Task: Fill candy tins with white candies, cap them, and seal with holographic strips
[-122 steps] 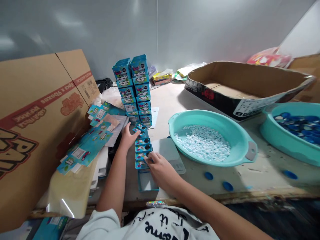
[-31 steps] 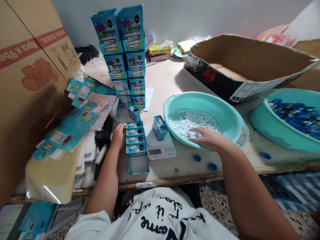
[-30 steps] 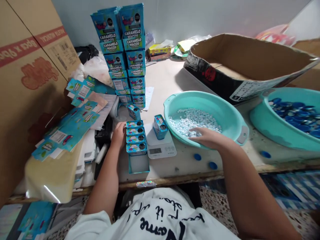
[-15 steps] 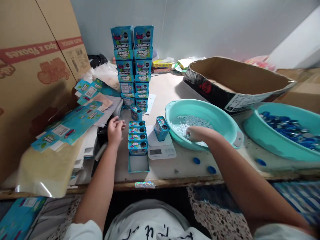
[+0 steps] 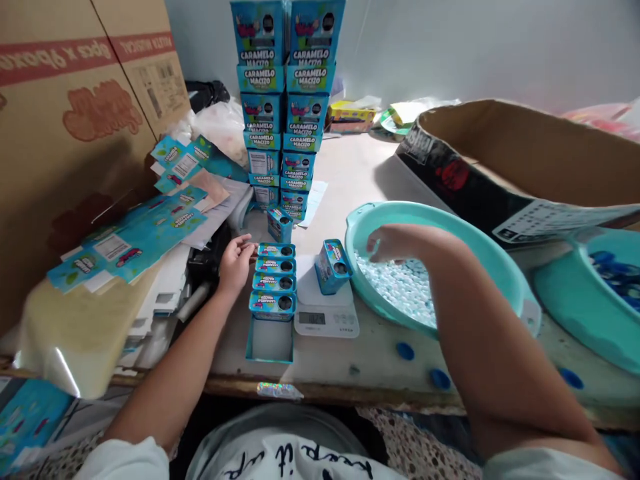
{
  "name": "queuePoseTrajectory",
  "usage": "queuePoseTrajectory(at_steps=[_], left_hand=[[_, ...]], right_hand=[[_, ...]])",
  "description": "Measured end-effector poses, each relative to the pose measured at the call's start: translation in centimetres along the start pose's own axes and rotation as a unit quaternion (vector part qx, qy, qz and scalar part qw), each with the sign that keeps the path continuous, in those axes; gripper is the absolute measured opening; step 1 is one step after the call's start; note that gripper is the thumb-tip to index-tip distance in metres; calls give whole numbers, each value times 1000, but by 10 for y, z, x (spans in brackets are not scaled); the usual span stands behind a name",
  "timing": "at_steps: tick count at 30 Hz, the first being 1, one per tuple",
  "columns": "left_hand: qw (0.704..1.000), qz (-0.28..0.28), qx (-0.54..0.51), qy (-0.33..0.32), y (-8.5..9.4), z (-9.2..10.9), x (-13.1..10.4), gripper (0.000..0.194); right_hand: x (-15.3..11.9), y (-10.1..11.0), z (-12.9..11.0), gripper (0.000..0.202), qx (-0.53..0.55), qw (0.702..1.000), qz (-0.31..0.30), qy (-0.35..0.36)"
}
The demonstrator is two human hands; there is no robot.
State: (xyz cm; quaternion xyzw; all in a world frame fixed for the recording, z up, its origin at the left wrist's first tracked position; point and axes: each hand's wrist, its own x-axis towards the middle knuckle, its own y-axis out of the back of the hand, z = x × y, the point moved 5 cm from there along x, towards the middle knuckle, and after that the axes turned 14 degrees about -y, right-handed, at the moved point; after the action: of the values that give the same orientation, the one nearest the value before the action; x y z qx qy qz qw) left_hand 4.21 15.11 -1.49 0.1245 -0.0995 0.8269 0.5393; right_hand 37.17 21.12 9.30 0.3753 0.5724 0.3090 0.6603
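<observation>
My left hand (image 5: 237, 265) is beside the row of small blue candy boxes (image 5: 273, 303), its fingers apart and holding nothing visible. These boxes stand in an open blue tray (image 5: 271, 340). One blue box (image 5: 333, 267) stands on the white kitchen scale (image 5: 326, 320), right of the row. My right hand (image 5: 387, 244) hangs over the small white candies (image 5: 400, 287) in the turquoise basin (image 5: 450, 217). Its fingers are curled downward, and what they hold, if anything, is too small to make out.
Two tall stacks of blue display boxes (image 5: 260, 80) stand behind. Flat printed cartons (image 5: 135, 240) and a large cardboard box (image 5: 75, 133) are at left. An open black carton (image 5: 450, 173) and a second turquoise basin (image 5: 585, 320) are at right. Blue caps (image 5: 405, 351) lie near the front edge.
My right hand has lifted out of the white candies. My left hand has come closer to the row of small boxes. The camera view has shifted, with everything appearing nearer.
</observation>
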Motion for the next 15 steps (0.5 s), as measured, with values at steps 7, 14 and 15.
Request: queuePoseTrajectory(at_steps=[7, 14, 15], left_hand=[[988, -20, 90, -123, 3, 40, -12, 30], [872, -83, 256, -408, 15, 102, -21, 20], [865, -77, 257, -425, 14, 110, -22, 19]], right_hand=[[-78, 11, -30, 38, 111, 957, 200, 176], [-109, -47, -53, 51, 72, 935, 288, 192], [-105, -50, -51, 49, 100, 931, 293, 194]])
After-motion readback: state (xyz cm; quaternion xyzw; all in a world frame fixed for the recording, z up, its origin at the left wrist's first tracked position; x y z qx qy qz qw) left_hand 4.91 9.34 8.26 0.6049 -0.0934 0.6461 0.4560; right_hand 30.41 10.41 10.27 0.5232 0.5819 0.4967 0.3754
